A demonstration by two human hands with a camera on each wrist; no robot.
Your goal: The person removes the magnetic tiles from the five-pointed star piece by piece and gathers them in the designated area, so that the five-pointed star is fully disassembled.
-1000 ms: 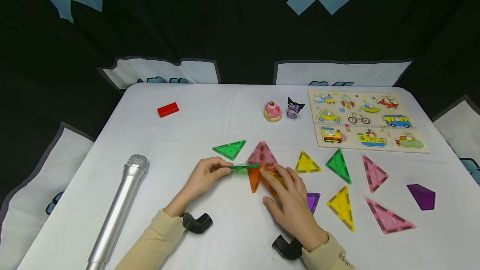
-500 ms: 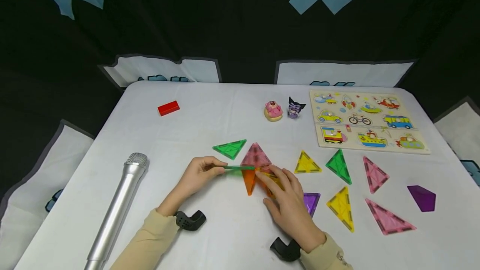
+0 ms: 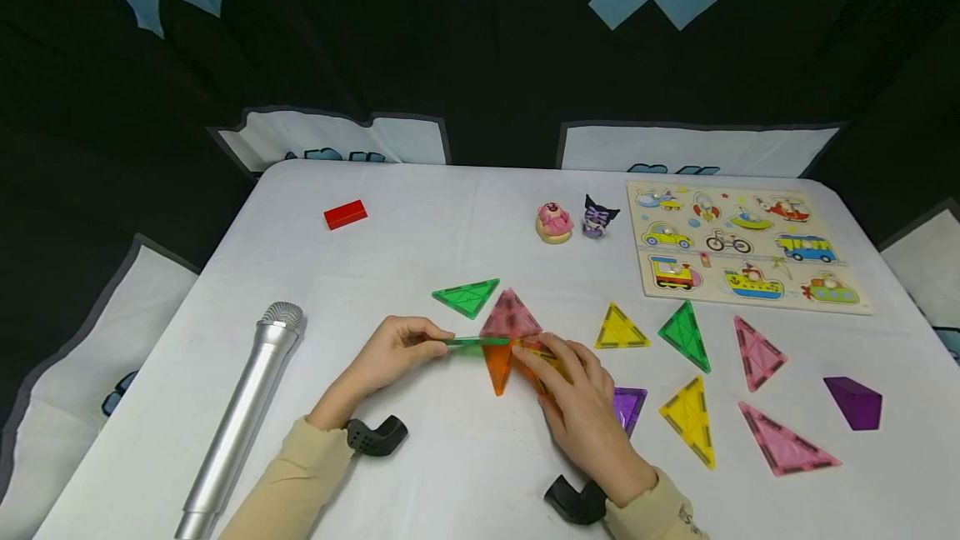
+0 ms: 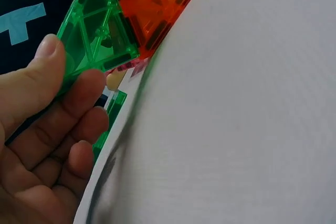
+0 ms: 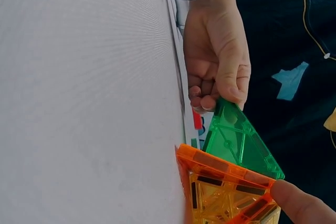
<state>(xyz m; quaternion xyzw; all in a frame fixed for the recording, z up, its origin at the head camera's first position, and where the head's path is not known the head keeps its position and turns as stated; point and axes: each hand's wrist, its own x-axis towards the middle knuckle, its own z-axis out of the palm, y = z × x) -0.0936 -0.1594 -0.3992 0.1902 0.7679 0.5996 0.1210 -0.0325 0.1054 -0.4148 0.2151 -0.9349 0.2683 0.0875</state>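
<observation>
My left hand [image 3: 397, 352] pinches a green triangular magnetic tile [image 4: 94, 30] between thumb and fingers. The tile stands raised, its far edge right at an orange triangular tile [image 4: 152, 3]. That orange tile belongs to a small standing structure with a yellow tile [image 5: 226, 198] and a pink tile [image 3: 511, 317] at its back. Over the structure's right side lies my right hand [image 3: 581, 407], fingers fairly straight, one fingertip touching the orange tile's upper corner in the right wrist view. Its palm hides part of the structure. Beside it, a purple tile [image 3: 628, 408] is partly covered.
Loose green [image 3: 467, 298], yellow [image 3: 621, 328] and pink triangles [image 3: 787, 442] lie around. A purple piece [image 3: 855, 402], puzzle board [image 3: 750, 244], two figurines [image 3: 555, 223] and red block [image 3: 346, 215] sit farther out. A silver microphone [image 3: 243, 411] lies at left.
The structure has shifted slightly left and toward me, with the green tile and left hand moving left too. The right hand stays on the structure.
</observation>
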